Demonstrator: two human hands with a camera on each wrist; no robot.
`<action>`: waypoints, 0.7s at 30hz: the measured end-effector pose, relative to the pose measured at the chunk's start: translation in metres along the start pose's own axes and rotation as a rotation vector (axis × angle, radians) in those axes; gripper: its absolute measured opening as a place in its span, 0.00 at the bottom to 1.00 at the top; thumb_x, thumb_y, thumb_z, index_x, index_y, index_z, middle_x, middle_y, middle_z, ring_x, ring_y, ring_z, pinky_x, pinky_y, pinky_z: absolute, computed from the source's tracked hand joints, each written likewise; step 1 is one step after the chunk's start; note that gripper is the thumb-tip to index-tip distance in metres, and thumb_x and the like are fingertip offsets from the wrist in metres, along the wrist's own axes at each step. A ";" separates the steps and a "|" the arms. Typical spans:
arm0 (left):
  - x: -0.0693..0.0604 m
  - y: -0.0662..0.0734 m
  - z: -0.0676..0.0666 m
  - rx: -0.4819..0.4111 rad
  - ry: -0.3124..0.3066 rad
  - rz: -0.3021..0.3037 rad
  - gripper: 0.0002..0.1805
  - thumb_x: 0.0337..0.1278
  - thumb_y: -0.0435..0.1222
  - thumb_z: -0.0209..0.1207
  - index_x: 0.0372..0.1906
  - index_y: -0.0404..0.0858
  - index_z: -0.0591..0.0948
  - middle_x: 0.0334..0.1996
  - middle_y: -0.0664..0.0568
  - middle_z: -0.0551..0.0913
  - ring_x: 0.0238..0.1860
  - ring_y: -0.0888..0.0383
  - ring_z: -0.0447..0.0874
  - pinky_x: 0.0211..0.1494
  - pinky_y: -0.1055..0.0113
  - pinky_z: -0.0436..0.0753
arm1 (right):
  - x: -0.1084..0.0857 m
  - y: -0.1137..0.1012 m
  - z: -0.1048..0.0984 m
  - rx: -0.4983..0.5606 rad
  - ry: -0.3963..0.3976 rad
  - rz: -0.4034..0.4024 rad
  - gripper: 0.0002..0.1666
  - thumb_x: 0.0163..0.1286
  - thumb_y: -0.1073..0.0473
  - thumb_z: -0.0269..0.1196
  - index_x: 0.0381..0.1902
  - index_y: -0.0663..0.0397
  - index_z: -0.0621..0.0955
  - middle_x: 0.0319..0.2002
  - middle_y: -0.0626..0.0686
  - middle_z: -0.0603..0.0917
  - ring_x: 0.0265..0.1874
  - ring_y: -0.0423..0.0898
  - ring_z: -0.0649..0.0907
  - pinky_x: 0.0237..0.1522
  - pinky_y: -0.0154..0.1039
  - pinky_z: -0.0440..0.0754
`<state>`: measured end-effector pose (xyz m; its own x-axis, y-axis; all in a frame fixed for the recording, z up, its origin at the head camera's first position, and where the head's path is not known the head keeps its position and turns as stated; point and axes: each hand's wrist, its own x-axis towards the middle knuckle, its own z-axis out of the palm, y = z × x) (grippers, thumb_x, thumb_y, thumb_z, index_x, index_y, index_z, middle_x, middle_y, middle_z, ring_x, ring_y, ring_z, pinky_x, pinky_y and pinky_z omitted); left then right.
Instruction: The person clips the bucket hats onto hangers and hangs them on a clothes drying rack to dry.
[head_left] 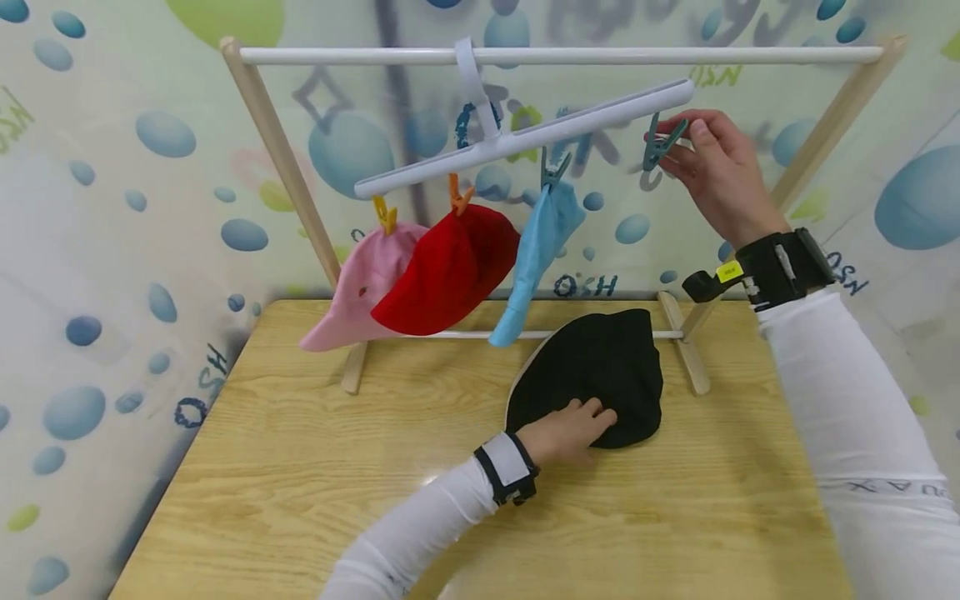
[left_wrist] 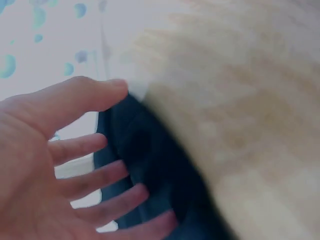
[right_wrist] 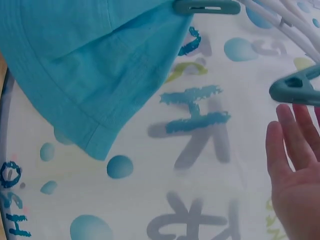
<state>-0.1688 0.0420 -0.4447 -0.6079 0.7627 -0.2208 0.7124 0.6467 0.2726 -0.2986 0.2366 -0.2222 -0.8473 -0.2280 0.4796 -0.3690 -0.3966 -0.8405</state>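
Note:
On the tabletop lies a black hat point(head_left: 592, 375) with a pale edge. My left hand point(head_left: 567, 429) is over its near side, fingers extended and spread in the left wrist view. My right hand point(head_left: 712, 158) is raised by the hanger's right end, thumb and forefinger about the handles of a dark green clothes peg point(head_left: 658, 148). That peg's handles stand apart in a V, and no hat is on it. A pink hat point(head_left: 367, 275), a red hat point(head_left: 457, 271) and a light blue hat point(head_left: 542, 258) hang from pegs on the white hanger point(head_left: 525, 140).
The hanger hooks over the white rail point(head_left: 360, 56) of a wooden-legged rack point(head_left: 281, 158) and tilts upward to the right. The rack stands at the back of the wooden table point(head_left: 300, 483), close to a patterned wall point(head_left: 97, 208). A lower bar point(head_left: 480, 335) runs behind the black hat.

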 end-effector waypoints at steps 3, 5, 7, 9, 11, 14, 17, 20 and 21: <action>0.002 0.002 0.008 0.027 -0.011 -0.042 0.35 0.57 0.42 0.66 0.68 0.46 0.65 0.60 0.52 0.67 0.55 0.55 0.68 0.41 0.68 0.76 | 0.001 0.002 0.004 0.027 -0.024 0.000 0.18 0.75 0.61 0.51 0.54 0.71 0.70 0.52 0.63 0.74 0.59 0.55 0.76 0.60 0.41 0.70; 0.003 0.002 0.012 0.072 -0.011 -0.062 0.34 0.57 0.44 0.66 0.68 0.46 0.66 0.60 0.52 0.67 0.57 0.55 0.67 0.43 0.66 0.77 | 0.001 0.002 0.005 0.084 -0.033 -0.001 0.16 0.75 0.62 0.51 0.52 0.70 0.70 0.52 0.63 0.75 0.59 0.56 0.75 0.59 0.42 0.71; 0.005 0.003 0.013 0.115 -0.013 -0.079 0.34 0.56 0.46 0.66 0.67 0.46 0.67 0.60 0.52 0.67 0.57 0.54 0.67 0.46 0.63 0.77 | 0.000 0.002 0.005 0.154 -0.034 0.003 0.14 0.75 0.63 0.51 0.50 0.69 0.70 0.51 0.64 0.76 0.58 0.57 0.76 0.59 0.42 0.72; 0.007 0.004 0.014 0.147 -0.018 -0.091 0.33 0.56 0.46 0.66 0.65 0.46 0.68 0.60 0.52 0.68 0.58 0.54 0.67 0.48 0.61 0.78 | -0.001 0.001 0.004 0.216 -0.051 0.008 0.12 0.75 0.64 0.51 0.49 0.69 0.70 0.50 0.65 0.77 0.57 0.59 0.76 0.60 0.43 0.71; 0.009 0.005 0.015 0.168 -0.022 -0.109 0.32 0.56 0.47 0.66 0.65 0.46 0.68 0.60 0.52 0.68 0.58 0.53 0.67 0.49 0.57 0.78 | -0.003 0.000 0.002 0.235 -0.081 0.007 0.11 0.75 0.64 0.51 0.48 0.69 0.70 0.49 0.66 0.78 0.56 0.60 0.76 0.60 0.44 0.70; 0.013 0.006 0.016 0.183 -0.017 -0.147 0.33 0.55 0.47 0.66 0.64 0.47 0.68 0.59 0.51 0.68 0.59 0.52 0.66 0.50 0.53 0.77 | -0.004 -0.001 0.000 0.240 -0.145 0.003 0.10 0.75 0.65 0.51 0.46 0.70 0.70 0.47 0.67 0.79 0.55 0.61 0.77 0.61 0.45 0.69; 0.015 0.005 0.017 0.200 0.004 -0.179 0.34 0.53 0.48 0.68 0.64 0.49 0.68 0.59 0.51 0.68 0.59 0.50 0.66 0.50 0.49 0.77 | -0.006 -0.001 -0.001 0.243 -0.200 -0.002 0.09 0.74 0.68 0.51 0.45 0.72 0.71 0.46 0.67 0.79 0.54 0.62 0.77 0.62 0.47 0.69; 0.015 0.002 0.020 0.215 0.045 -0.188 0.31 0.55 0.46 0.67 0.64 0.50 0.69 0.59 0.50 0.70 0.58 0.49 0.68 0.49 0.48 0.78 | -0.008 -0.001 -0.002 0.257 -0.241 0.004 0.08 0.74 0.71 0.51 0.44 0.75 0.70 0.45 0.67 0.78 0.53 0.63 0.76 0.62 0.49 0.68; 0.015 0.000 0.021 0.215 0.055 -0.189 0.30 0.57 0.45 0.66 0.64 0.50 0.70 0.59 0.50 0.70 0.58 0.48 0.69 0.48 0.48 0.78 | -0.009 0.000 -0.002 0.255 -0.246 0.007 0.07 0.73 0.71 0.51 0.44 0.75 0.70 0.45 0.67 0.78 0.53 0.63 0.76 0.62 0.49 0.68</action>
<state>-0.1706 0.0540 -0.4673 -0.7507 0.6310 -0.1957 0.6393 0.7685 0.0254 -0.2915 0.2406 -0.2272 -0.7207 -0.4261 0.5468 -0.2303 -0.5968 -0.7687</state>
